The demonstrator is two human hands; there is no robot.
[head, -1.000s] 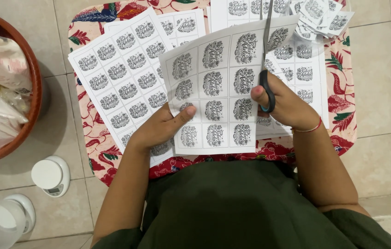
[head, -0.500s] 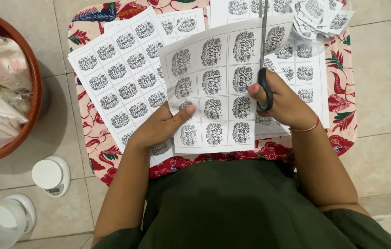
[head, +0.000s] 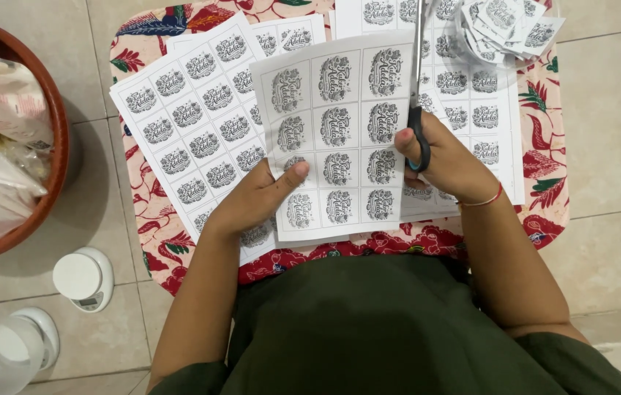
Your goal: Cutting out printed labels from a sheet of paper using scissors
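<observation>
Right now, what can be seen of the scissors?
The scissors have dark handles and slim metal blades pointing away from the person. The right hand grips the handles, fingers through the loops. The blades run along the right edge of the held label sheet, which the left hand steadies.

The sheet of labels (head: 339, 139) is white with a grid of black-and-grey floral emblems; the scissors (head: 417, 110) have black handles and silver blades; the cloth (head: 544, 168) beneath is cream with red, blue and green flowers; the bowl (head: 50, 132) is reddish-brown; the floor tiles (head: 603, 241) are beige
</observation>
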